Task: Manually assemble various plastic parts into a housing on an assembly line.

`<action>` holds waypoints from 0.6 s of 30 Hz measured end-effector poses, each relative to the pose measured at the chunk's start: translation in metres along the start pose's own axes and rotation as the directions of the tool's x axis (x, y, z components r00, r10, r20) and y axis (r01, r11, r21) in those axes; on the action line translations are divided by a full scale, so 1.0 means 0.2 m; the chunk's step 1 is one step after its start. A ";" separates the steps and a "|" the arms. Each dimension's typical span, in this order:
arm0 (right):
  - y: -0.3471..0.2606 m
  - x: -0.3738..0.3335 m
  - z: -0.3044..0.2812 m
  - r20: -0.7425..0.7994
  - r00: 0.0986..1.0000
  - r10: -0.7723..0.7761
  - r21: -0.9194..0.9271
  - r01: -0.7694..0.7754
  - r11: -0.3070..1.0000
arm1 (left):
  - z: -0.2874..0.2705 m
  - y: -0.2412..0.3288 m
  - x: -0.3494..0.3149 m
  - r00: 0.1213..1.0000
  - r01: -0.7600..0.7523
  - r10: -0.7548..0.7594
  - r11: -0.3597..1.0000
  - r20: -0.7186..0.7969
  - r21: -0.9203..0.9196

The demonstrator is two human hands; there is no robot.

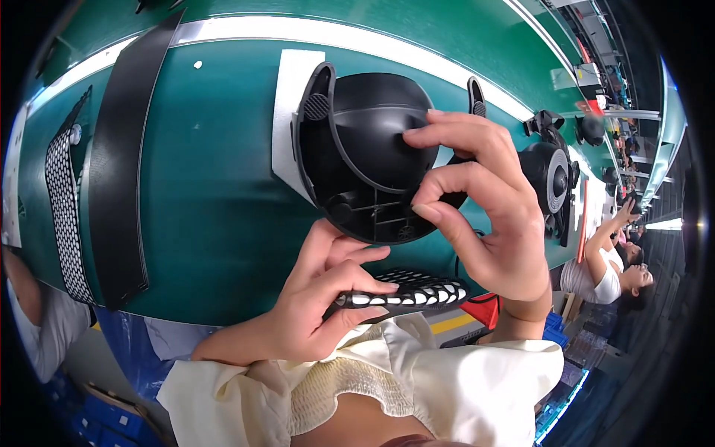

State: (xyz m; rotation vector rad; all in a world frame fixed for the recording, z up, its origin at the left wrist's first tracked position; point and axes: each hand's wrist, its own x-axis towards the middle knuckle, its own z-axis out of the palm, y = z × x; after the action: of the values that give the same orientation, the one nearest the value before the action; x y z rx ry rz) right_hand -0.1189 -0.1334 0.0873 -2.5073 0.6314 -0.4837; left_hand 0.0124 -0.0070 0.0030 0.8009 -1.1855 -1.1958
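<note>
A black plastic housing (376, 112) with a rounded dome and a U-shaped bracket is in front of me, its ribbed inside facing me. My right hand (484, 201) reaches over its right side. The thumb and forefinger are pinched together at the housing's lower edge, and another fingertip touches the dome. Whatever lies in that pinch is too small or hidden to make out. Below the housing, my left hand (328, 290) grips a black perforated cover (417, 290) with pale openings between thumb and forefinger. Its other fingers reach up to the housing's bottom edge.
A pale grey plate (287, 141) lies behind the housing on the green bench (216, 164). To the left are a long black strip (123, 179) and another perforated cover (63, 201). More black assemblies (547, 175) stand at right. A co-worker (607, 268) is farther right; another person's arm (22, 283) shows at left.
</note>
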 end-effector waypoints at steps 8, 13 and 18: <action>0.03 0.00 0.00 -0.020 0.999 -0.027 0.039 0.028 0.999 | 0.01 0.01 0.00 0.999 0.032 -0.032 0.999 -0.008 0.017; 0.04 0.00 0.01 -0.026 0.999 -0.038 0.023 0.039 0.999 | 0.01 0.00 0.01 0.999 0.021 -0.021 1.000 -0.029 0.001; 0.04 0.01 -0.01 0.018 0.998 -0.052 0.003 0.052 0.999 | 0.01 -0.01 0.01 0.997 0.023 -0.028 0.997 -0.069 -0.079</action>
State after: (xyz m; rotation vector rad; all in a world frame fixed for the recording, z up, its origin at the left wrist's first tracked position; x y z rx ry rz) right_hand -0.1213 -0.1402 0.0849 -2.5279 0.5597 -0.4799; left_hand 0.0090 -0.0081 0.0022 0.7951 -1.0681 -1.2180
